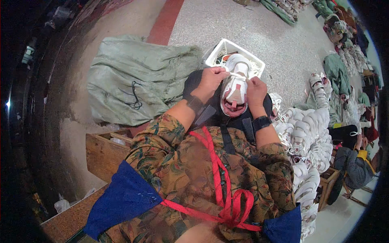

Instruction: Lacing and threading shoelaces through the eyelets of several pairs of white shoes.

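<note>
A white sneaker [235,90] with pink trim and a pink lining lies in front of me, its toe pointing away and its opening toward me. A white shoelace [236,75] crosses its upper part. My left hand [210,82] pinches the lace at the shoe's left side, fingers closed. On the other side my right hand [256,93] is also closed, thumb against fingers, at the lace's right part. What lies inside its grip is partly hidden.
Beyond the shoe stands a white bin [248,54] holding laces. A grey-green sack [135,79] lies to the left. Piles of white shoes [306,129] line the right, where another person [354,166] sits. A wooden box [101,152] stands at my left.
</note>
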The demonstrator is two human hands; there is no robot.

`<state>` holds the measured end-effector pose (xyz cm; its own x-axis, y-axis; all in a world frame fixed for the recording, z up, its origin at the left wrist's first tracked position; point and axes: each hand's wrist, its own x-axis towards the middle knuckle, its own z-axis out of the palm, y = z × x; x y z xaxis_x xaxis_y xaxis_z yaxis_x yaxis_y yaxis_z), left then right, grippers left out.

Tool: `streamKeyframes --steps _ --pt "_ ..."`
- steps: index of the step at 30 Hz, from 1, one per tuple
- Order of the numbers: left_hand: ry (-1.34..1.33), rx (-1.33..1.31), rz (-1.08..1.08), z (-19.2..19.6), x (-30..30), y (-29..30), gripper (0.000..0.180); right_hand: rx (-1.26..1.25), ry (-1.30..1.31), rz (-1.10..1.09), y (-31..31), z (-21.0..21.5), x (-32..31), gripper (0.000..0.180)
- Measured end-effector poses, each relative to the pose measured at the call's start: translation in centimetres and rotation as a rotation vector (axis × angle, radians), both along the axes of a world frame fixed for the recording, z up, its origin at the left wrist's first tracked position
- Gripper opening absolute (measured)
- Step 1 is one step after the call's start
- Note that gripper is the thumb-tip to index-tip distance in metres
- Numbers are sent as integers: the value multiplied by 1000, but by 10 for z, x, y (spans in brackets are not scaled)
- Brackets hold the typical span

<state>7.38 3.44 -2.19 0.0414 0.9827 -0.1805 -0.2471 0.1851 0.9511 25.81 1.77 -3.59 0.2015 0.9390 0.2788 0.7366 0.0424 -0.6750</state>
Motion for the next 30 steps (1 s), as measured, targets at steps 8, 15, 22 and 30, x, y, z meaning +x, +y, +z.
streamKeyframes --steps 8,15,22,30 --pt "-4 20 -38 -2 2 6 12 -291 -575 202 -24 54 -20 31" --pt "-105 -50 -119 6 -3 7 11 -202 -229 280 -5 34 9 17" --pt "-61 -19 -127 -3 3 10 4 -86 -198 287 -11 24 8 14" --pt "460 157 -30 -1 7 11 8 100 -385 280 -19 48 -13 8"
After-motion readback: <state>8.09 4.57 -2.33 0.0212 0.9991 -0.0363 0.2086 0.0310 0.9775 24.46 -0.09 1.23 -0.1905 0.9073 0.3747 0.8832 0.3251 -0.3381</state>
